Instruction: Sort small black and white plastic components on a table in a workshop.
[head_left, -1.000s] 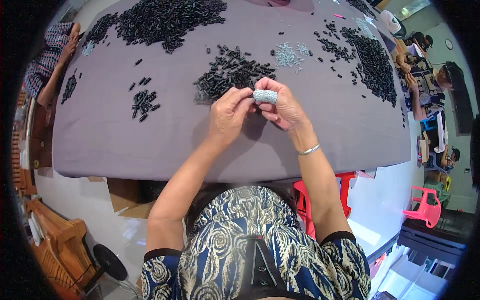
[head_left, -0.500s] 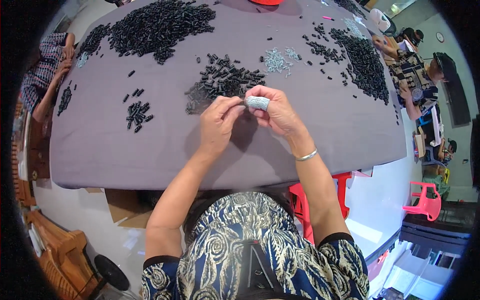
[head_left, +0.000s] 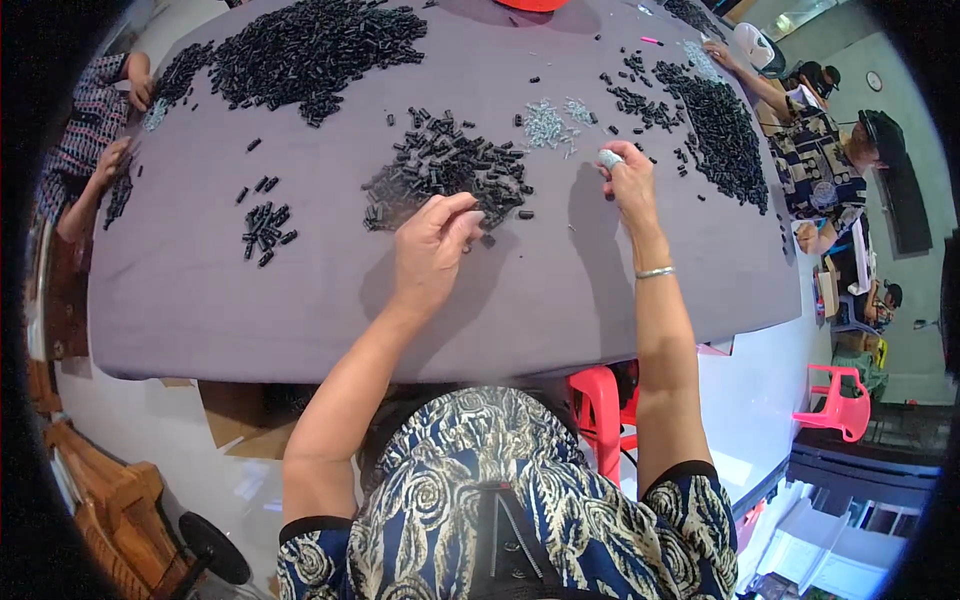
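My left hand (head_left: 432, 250) is over the near edge of a pile of short black cylindrical pieces (head_left: 445, 165), its thumb and fingers pinched together. Whatever may be in that pinch is hidden. Farther right, my right hand (head_left: 632, 182) is raised over the cloth with curled fingers, a pale wrapping (head_left: 609, 158) around one digit. A small dark bit shows under its fingertips; whether it is held, I cannot make out. Just beyond this hand lies a heap of small pale, clear-looking pieces (head_left: 546, 124).
A grey cloth covers the table (head_left: 300, 320). Larger heaps of black pieces lie at the far left (head_left: 310, 55) and right (head_left: 715, 130), with a small cluster (head_left: 266, 230) nearer left. People sit at both sides. A red stool (head_left: 596, 410) stands under the near edge.
My hands were together in front of the black pile and are now apart. The right has swung right and away from me, toward the pale pieces; the left has stayed near the pile.
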